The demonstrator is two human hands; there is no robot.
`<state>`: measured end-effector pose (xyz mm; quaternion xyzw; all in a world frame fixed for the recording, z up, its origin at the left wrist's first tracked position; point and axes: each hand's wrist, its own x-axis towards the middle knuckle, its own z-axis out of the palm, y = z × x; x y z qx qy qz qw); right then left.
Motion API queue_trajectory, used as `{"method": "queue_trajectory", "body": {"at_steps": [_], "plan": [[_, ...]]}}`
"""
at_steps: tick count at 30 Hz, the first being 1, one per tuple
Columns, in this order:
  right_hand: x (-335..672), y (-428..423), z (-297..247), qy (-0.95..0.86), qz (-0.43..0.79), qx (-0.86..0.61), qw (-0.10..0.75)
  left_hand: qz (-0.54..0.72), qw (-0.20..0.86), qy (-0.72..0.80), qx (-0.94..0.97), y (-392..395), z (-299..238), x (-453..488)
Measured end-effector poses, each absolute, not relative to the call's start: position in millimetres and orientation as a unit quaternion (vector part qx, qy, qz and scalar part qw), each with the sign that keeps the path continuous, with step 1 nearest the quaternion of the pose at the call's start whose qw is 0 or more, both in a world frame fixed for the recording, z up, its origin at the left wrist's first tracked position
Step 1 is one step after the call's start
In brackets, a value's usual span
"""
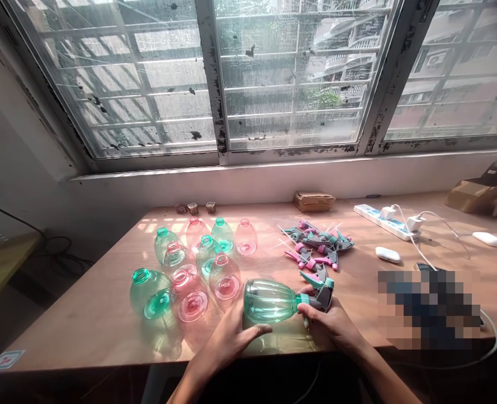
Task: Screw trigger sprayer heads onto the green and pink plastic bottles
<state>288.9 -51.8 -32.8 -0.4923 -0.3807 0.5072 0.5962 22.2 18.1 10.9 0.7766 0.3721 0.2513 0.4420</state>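
A clear green spray bottle lies on its side above the table's front edge, its neck pointing right. My left hand cups its base, thumb along the underside. At the neck, my right hand pinches the green collar of a grey and green trigger sprayer head, which sits on the bottle's mouth. Whether the collar is fully threaded I cannot tell. Left of my hands stand several open bottles, among them a pink bottle and a green bottle. Beyond my right hand lies a pile of trigger sprayer heads.
A white power strip with plugged-in chargers and cables lies at the right. Near it are a white case and a blurred-out patch. A brown cardboard package and small square pots stand along the back wall.
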Motion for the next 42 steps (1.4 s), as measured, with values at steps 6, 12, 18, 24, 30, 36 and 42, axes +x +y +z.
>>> {"method": "queue_trajectory", "body": {"at_steps": [6,12,18,24,30,36,42], "plan": [[292.1,-54.2,-38.3,-0.391,0.480,-0.503,0.603,0.246,0.450,0.372,0.774,19.4,13.8,23.6],[292.3,-56.1,-31.3,-0.426,0.414,-0.562,0.576,0.241,0.444,0.384,0.773,23.5,13.3,23.7],[289.2,-56.9,-32.2,-0.402,0.444,-0.534,0.597,0.233,0.423,0.380,0.789,22.4,10.7,18.7],[290.5,-51.8,-34.2,-0.389,0.486,-0.497,0.605,0.223,0.370,0.383,0.816,19.9,3.1,14.1],[286.2,-54.2,-30.9,-0.385,0.487,-0.508,0.597,0.224,0.417,0.386,0.791,24.7,-3.1,13.0],[289.0,-56.4,-33.2,-0.428,0.454,-0.531,0.574,0.233,0.485,0.367,0.759,25.6,4.8,13.1],[292.5,-54.0,-32.0,-0.432,0.481,-0.504,0.573,0.247,0.459,0.359,0.774,21.8,10.0,11.4]]}}
